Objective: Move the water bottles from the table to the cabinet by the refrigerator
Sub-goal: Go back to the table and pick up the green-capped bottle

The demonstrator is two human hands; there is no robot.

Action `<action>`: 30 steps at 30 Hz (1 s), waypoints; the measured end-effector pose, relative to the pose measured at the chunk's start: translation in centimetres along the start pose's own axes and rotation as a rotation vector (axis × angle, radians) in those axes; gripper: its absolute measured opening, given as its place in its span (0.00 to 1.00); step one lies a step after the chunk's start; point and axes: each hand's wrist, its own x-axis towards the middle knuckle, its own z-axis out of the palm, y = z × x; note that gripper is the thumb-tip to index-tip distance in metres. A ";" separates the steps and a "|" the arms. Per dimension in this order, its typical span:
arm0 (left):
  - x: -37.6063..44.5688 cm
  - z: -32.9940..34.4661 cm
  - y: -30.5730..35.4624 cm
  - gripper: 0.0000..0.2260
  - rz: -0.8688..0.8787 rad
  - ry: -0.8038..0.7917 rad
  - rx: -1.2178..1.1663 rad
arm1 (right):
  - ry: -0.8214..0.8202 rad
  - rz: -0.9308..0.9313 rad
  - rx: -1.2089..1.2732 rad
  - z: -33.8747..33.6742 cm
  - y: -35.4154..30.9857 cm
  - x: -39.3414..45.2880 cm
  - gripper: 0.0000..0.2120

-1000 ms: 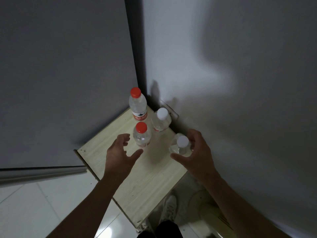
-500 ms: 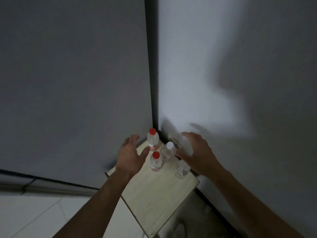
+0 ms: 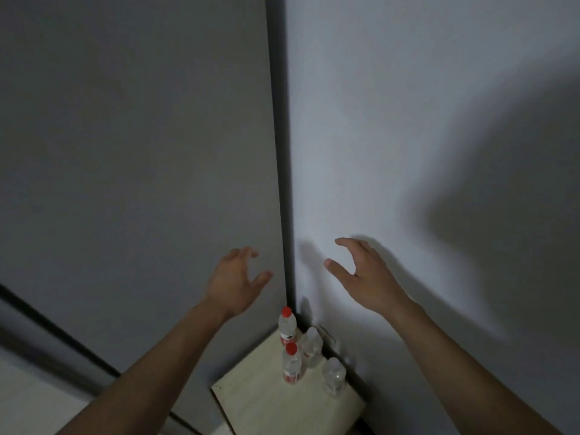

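Red-capped and white-capped water bottles [image 3: 292, 362] are standing upright, four clustered in the back corner of the pale wooden cabinet top [image 3: 266, 403], beside the grey refrigerator side [image 3: 141, 167]. Both hands are hovering above them, well clear and empty: the left hand [image 3: 233, 284] with fingers spread and curled, the right hand [image 3: 364, 274] likewise wide. The bottles are lying below and between the wrists, neither hand clearly nearer.

A white wall [image 3: 408, 120] is seen at right, shadowed in part, and pale floor tiles [image 3: 28, 400] at lower left.
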 end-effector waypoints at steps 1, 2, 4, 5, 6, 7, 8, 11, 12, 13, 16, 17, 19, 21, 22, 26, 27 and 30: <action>0.0 -0.5 0.4 0.24 -0.007 -0.001 -0.018 | 0.006 -0.008 0.013 -0.3 -0.2 0.0 0.28; -0.1 -0.9 0.8 0.24 -0.012 -0.002 -0.031 | 0.009 -0.016 0.029 -0.6 -0.3 0.0 0.28; -0.1 -1.4 1.4 0.25 -0.022 0.006 -0.036 | 0.012 -0.027 0.055 -0.9 -0.2 0.2 0.28; -0.1 -1.6 1.5 0.24 -0.025 0.018 -0.035 | 0.014 -0.032 0.062 -1.0 -0.1 0.3 0.28; -0.2 -1.7 1.7 0.24 -0.028 0.030 -0.036 | 0.017 -0.033 0.070 -1.1 0.1 0.4 0.28; -0.3 -1.6 1.8 0.24 -0.035 0.040 -0.035 | 0.018 -0.033 0.081 -1.1 0.4 0.5 0.28; -0.4 -1.5 2.0 0.24 -0.039 0.045 -0.029 | 0.020 -0.033 0.093 -1.1 0.7 0.7 0.28; -0.9 -0.9 2.7 0.24 -0.057 0.040 -0.007 | 0.033 -0.049 0.135 -0.9 1.5 0.8 0.28; -1.2 -0.6 2.9 0.24 -0.061 0.040 -0.007 | 0.037 -0.059 0.152 -0.8 1.7 0.9 0.28; -1.4 -0.3 3.2 0.24 -0.063 0.038 -0.009 | 0.037 -0.068 0.167 -0.8 1.9 0.9 0.28; -2.0 0.3 3.8 0.24 -0.057 0.023 -0.012 | 0.040 -0.085 0.184 -1.0 2.1 0.9 0.28; -2.0 0.4 4.0 0.24 -0.056 0.014 -0.022 | 0.045 -0.088 0.184 -1.2 2.1 0.8 0.28; -1.6 0.4 4.5 0.24 -0.055 0.003 -0.064 | 0.056 -0.089 0.181 -1.9 2.0 0.5 0.27; -0.8 0.4 5.4 0.24 -0.049 0.002 -0.124 | 0.085 -0.090 0.180 -2.8 2.2 -0.2 0.26; -0.3 0.5 6.1 0.24 -0.037 0.006 -0.148 | 0.109 -0.087 0.186 -3.4 2.4 -0.6 0.25; 1.6 1.8 9.0 0.23 0.059 -0.036 -0.244 | 0.217 -0.080 0.173 -5.4 3.4 -2.6 0.21; 1.8 2.3 9.8 0.23 0.090 -0.063 -0.269 | 0.250 -0.083 0.158 -5.9 3.6 -3.3 0.20; 2.0 4.3 11.6 0.21 0.198 -0.129 -0.335 | 0.362 -0.059 0.109 -6.8 4.0 -5.3 0.17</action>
